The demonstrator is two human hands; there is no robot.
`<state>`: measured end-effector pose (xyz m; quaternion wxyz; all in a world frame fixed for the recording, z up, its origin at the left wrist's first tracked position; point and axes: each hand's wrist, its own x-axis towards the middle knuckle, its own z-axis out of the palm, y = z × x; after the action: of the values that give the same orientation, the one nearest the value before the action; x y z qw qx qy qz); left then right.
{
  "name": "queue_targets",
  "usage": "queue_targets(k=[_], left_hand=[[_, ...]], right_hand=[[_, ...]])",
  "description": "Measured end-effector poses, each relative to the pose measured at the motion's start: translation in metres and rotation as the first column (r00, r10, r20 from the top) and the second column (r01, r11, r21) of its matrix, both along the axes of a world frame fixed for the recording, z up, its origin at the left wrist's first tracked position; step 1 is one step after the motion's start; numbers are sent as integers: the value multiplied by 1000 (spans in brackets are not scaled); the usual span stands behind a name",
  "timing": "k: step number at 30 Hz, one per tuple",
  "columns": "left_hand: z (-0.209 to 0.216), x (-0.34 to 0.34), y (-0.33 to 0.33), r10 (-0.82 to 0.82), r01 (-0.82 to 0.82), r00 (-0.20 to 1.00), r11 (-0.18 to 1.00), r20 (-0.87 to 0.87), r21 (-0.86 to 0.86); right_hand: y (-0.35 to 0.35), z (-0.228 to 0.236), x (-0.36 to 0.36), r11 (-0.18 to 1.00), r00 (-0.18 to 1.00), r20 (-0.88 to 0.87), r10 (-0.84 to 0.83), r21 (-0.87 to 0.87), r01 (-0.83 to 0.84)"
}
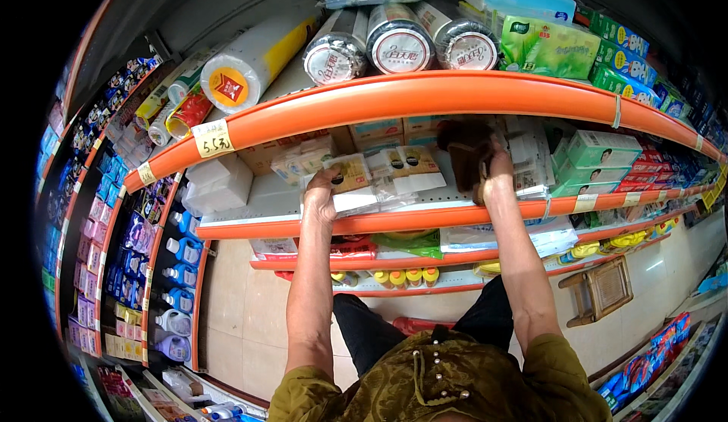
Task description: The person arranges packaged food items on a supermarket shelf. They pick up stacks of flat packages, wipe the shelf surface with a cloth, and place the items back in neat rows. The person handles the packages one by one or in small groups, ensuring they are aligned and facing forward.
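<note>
My left hand (321,191) is closed on the edge of a flat white packet with a brown printed label (351,173), at the front of the middle shelf. Right beside it lies a similar flat packet (415,166). In my right hand (498,166) is a dark brown cloth (464,155), bunched up and hanging over the shelf's front. The cloth hides part of the goods behind it. Just right of that hand stands a stack of clear-wrapped white packets (531,156).
An orange-edged upper shelf (425,92) juts out above my hands, bearing large wrapped rolls (400,39) and tissue packs (550,47). Green boxes (604,149) stand to the right, white blocks (218,185) to the left. A wooden stool (599,289) is on the floor at right.
</note>
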<state>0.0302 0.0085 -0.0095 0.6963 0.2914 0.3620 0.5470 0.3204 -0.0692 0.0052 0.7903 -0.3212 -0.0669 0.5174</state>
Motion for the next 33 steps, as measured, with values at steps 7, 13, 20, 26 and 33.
queue_targets(k=[7, 13, 20, 26, 33], left_hand=[[-29, -13, 17, 2, -14, 967, 999, 254, 47], [-7, 5, 1, -162, 144, 952, 986, 262, 84], [-1, 6, -5, -176, 167, 966, 984, 189, 61], [9, 15, -15, -181, 168, 981, 974, 75, 154], [10, 18, -20, -207, 232, 970, 945, -129, 230]], right_hand=[[6, 44, -106, 968, 352, 935, -40, 124, -220], [24, 6, -164, 959, -568, 813, 124, -246, -142], [39, 4, -141, 927, -376, 895, 239, -326, -187], [54, -21, -121, 947, -224, 960, 169, -222, -234], [41, -10, -108, 943, -93, 978, 188, -206, -263]])
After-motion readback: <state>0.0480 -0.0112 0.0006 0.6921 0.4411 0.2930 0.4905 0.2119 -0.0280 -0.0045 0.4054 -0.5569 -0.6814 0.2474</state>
